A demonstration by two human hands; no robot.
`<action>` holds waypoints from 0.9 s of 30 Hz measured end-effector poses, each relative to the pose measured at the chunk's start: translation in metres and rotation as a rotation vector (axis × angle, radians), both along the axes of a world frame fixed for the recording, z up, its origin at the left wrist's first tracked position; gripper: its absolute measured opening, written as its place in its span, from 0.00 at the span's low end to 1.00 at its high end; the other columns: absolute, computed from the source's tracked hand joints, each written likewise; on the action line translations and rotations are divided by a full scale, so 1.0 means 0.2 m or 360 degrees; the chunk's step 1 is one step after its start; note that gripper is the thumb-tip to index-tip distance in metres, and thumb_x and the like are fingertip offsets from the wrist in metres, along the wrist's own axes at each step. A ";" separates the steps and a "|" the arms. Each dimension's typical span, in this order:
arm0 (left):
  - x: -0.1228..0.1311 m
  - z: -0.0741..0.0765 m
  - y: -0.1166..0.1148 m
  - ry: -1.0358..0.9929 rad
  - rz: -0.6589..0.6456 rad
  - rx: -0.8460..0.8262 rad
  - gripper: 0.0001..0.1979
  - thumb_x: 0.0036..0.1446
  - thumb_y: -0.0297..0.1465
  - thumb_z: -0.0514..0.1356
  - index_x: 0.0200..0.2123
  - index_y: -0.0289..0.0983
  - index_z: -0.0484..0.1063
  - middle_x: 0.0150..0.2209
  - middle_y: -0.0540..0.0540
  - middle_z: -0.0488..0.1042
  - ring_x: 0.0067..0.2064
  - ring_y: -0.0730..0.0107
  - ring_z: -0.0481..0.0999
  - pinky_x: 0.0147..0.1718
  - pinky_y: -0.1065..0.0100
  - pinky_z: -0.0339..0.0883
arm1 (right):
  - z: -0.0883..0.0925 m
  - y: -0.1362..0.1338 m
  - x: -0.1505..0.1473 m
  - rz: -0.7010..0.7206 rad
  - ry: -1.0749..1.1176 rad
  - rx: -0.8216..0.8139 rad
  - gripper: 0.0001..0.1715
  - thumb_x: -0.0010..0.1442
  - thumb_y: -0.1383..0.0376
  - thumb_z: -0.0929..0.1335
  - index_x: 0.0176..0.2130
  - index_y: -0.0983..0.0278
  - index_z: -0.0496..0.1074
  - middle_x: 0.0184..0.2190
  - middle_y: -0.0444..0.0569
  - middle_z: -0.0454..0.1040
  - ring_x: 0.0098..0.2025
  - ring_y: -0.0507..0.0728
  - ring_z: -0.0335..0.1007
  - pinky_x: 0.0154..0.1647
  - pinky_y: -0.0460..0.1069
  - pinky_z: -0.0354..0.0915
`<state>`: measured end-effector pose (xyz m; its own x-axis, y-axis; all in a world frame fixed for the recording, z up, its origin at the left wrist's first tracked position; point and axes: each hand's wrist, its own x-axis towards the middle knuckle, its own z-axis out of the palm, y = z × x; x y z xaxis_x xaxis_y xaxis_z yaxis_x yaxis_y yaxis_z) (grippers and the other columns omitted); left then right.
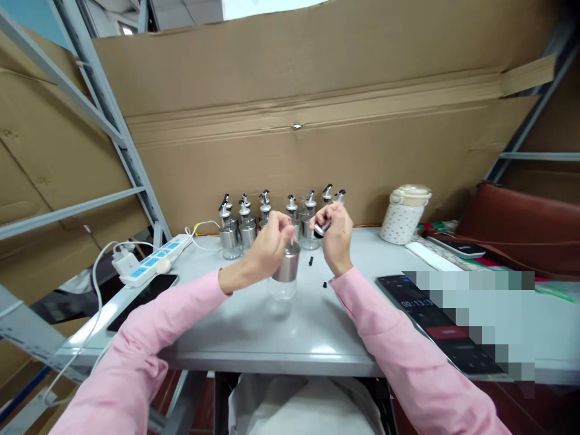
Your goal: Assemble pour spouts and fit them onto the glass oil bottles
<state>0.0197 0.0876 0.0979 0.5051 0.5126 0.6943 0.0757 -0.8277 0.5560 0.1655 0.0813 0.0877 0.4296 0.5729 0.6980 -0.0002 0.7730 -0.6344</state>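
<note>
From here I see one bottle [286, 269] in front, other bottles [229, 237] behind it on the table [244, 341], a power strip [156, 260] left, a flask [402, 219] and bag [521, 226] right.

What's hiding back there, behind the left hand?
A row of bottles. The left hand covers part of it, so I can't see everything there.

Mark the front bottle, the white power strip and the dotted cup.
Front bottle [287, 267]: head view, on its metal sleeve.
White power strip [153, 259]: head view, on its socket face.
Dotted cup [401, 220]: head view, on its spotted side.
</note>
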 end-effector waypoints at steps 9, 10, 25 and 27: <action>-0.02 -0.26 -0.06 -0.0020 -0.0236 0.0027 0.14 0.65 0.45 0.40 0.36 0.39 0.49 0.37 0.46 0.62 0.34 0.73 0.67 0.35 0.66 0.63 | 0.18 -0.17 -0.12 0.0649 0.0163 -0.0145 0.08 0.49 0.69 0.59 0.29 0.59 0.51 0.14 0.33 0.52 0.16 0.49 0.59 0.22 0.46 0.58; -0.02 -0.28 -0.05 -0.0038 -0.0259 0.0016 0.14 0.65 0.45 0.41 0.36 0.39 0.49 0.37 0.46 0.62 0.34 0.73 0.67 0.36 0.66 0.63 | 0.19 -0.19 -0.12 0.0688 0.0153 -0.0169 0.08 0.47 0.70 0.59 0.29 0.59 0.51 0.14 0.33 0.51 0.16 0.49 0.60 0.23 0.46 0.59; 0.01 -0.29 -0.20 -0.0521 -0.0568 -0.0808 0.23 0.51 0.34 0.65 0.39 0.41 0.50 0.37 0.50 0.67 0.34 0.76 0.71 0.37 0.68 0.66 | 0.18 -0.25 -0.16 0.1006 -0.0236 -0.0460 0.09 0.44 0.73 0.58 0.28 0.61 0.57 0.14 0.34 0.55 0.14 0.49 0.61 0.17 0.45 0.55; 0.01 -0.29 -0.19 -0.0452 -0.0586 -0.0831 0.22 0.50 0.35 0.65 0.40 0.39 0.53 0.37 0.49 0.69 0.35 0.73 0.73 0.39 0.66 0.67 | 0.17 -0.24 -0.16 0.0924 -0.0310 -0.0440 0.09 0.43 0.74 0.58 0.27 0.61 0.59 0.13 0.36 0.54 0.16 0.50 0.61 0.19 0.45 0.56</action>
